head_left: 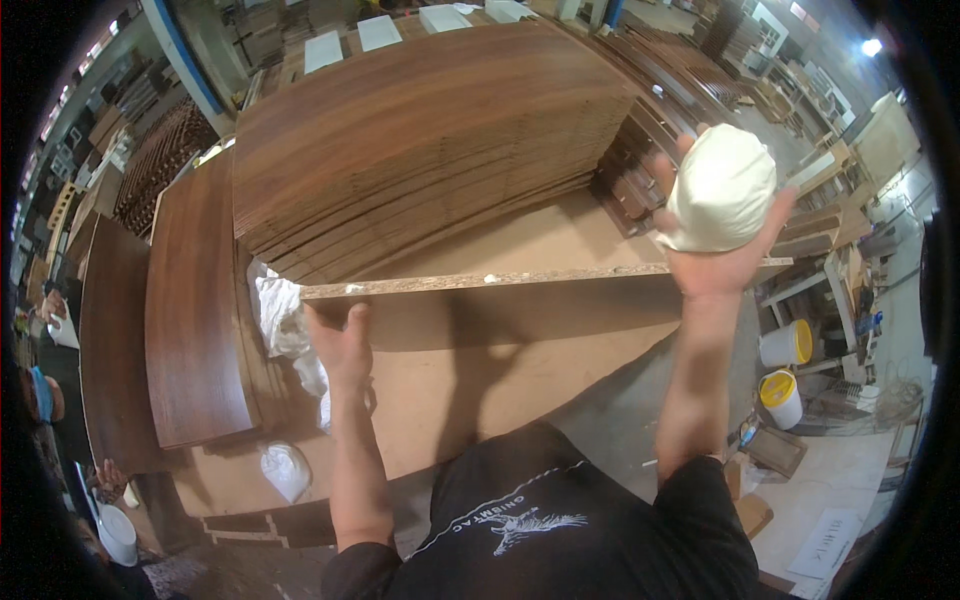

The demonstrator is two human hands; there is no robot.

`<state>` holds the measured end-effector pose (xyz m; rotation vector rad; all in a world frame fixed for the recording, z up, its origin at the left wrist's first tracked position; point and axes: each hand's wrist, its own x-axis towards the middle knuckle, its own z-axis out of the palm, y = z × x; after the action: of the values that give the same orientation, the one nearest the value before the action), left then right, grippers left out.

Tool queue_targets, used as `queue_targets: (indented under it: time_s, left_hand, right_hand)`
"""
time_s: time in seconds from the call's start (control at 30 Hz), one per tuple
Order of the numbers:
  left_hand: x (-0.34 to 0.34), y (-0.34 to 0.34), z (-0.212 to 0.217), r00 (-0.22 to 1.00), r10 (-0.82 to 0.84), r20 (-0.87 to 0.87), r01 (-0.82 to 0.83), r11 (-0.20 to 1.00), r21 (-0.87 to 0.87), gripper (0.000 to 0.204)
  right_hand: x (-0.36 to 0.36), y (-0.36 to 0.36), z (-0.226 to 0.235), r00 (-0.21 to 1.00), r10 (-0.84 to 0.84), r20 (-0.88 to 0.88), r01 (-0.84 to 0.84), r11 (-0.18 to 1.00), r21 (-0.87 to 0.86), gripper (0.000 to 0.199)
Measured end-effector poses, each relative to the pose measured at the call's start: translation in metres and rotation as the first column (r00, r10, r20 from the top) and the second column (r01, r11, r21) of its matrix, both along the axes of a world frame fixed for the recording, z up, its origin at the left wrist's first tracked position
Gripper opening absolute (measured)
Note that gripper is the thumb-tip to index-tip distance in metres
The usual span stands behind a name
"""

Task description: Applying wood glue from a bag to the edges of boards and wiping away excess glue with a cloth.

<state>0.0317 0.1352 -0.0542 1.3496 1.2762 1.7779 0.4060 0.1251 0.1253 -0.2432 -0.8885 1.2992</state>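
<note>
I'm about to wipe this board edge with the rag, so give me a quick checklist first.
1. Left hand steadying the board: ok, it rests against the near edge.
2. Rag gripped in right hand: ok, bunched and held up.
3. Rag touching the edge: not ok, it is above it.
4. Edge free of bits: not ok, pale specks show.
5. Stack of panels stable: cannot tell.
</note>
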Motion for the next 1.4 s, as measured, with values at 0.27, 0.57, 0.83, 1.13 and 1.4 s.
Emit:
queue_targets:
  time_s: [0.27,0.57,0.83,1.13,1.4]
  left_hand:
    - [-0.007,0.001,-0.011,0.994,0.109,0.027,-0.106,0.991,-0.083,0.063]
    - [-0.016,0.005,-0.025,0.993,0.117,0.009,-0.116,0.992,-0.05,0.054]
    - [-0.009,0.006,-0.016,0.994,0.101,-0.039,-0.1,0.995,0.025,0.052]
    - [-0.015,0.008,-0.023,0.997,0.079,-0.023,-0.079,0.997,0.023,0.069]
    - [-0.014,0.007,-0.023,0.997,0.074,-0.011,-0.073,0.997,0.028,0.069]
  right_hand:
    - [0.045,0.001,-0.017,0.798,-0.563,0.215,0.582,0.812,-0.033,0.071]
    - [0.045,0.009,-0.018,0.531,-0.676,0.511,0.556,0.733,0.392,0.072]
    - [0.035,0.003,-0.015,0.521,-0.636,0.569,0.549,0.76,0.347,0.073]
    - [0.034,0.009,-0.014,0.55,-0.654,0.52,0.528,0.754,0.39,0.069]
    - [0.035,0.003,-0.008,0.41,-0.618,0.671,0.549,0.755,0.36,0.087]
